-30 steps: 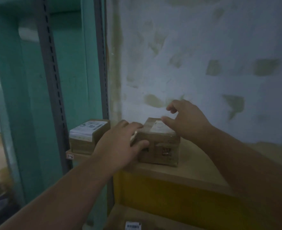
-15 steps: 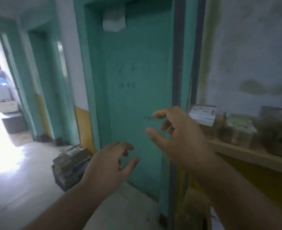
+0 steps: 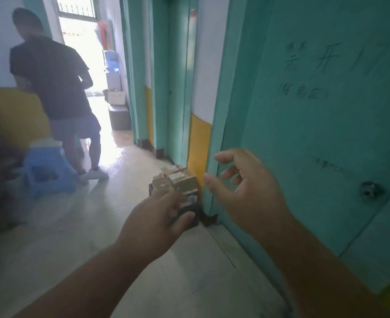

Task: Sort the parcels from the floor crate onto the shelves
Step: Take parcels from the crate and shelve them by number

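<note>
The view has swung from the shelves toward the floor crate [image 3: 190, 210]; both hands, left [image 3: 157, 222] and right [image 3: 246, 191], reach empty, fingers loosely spread. Parcels [image 3: 178, 181] remain stacked there.

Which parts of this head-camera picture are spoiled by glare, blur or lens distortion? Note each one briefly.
Head view: daylight from the far doorway blows out to white and glares on the floor; the blue stool and a dark shape at the left edge are smeared; the parcels are soft; the teal door leans from wide-angle distortion.

Harsh glare floods from the far doorway [image 3: 90, 53]; left edge dark, blurred.
</note>
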`<state>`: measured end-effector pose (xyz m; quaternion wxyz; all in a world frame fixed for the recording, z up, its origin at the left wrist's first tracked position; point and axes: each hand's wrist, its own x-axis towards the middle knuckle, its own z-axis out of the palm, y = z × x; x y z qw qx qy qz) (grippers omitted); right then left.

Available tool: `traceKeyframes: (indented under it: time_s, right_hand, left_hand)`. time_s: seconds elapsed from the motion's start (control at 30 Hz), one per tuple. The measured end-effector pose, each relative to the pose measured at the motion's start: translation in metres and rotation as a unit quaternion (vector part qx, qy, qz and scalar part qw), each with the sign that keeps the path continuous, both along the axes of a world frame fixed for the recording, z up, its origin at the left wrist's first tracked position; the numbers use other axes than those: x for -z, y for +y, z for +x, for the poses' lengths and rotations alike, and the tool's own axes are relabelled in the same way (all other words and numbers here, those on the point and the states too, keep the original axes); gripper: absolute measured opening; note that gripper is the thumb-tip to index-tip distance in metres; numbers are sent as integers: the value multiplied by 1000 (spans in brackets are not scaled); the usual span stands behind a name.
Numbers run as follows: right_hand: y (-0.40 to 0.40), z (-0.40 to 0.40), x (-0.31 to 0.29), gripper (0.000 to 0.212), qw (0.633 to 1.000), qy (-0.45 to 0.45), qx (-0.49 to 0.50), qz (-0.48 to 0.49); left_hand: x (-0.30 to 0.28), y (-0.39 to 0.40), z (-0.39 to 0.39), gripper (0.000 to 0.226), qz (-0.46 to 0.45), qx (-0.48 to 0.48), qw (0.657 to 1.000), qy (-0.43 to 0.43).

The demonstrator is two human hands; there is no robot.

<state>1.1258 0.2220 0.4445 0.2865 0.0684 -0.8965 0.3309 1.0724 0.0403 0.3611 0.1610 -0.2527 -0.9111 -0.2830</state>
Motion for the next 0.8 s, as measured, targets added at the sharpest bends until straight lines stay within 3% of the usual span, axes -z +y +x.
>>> traceKeyframes:
  time_s: [0.33, 0.57, 0.8]
  right_hand:
    - [-45, -227, 31, 23, 996, -78, -32, -7]
    - [-80, -370, 54, 21, 995, -95, 40, -1]
    - [-59, -473, 51, 29, 986, -85, 146, -5]
  left_hand:
    - [44, -49, -196, 31, 36, -59, 994, -85]
    - [63, -87, -365, 30, 2, -28, 994, -107]
    - [76, -74, -511, 20, -56, 48, 983, -170]
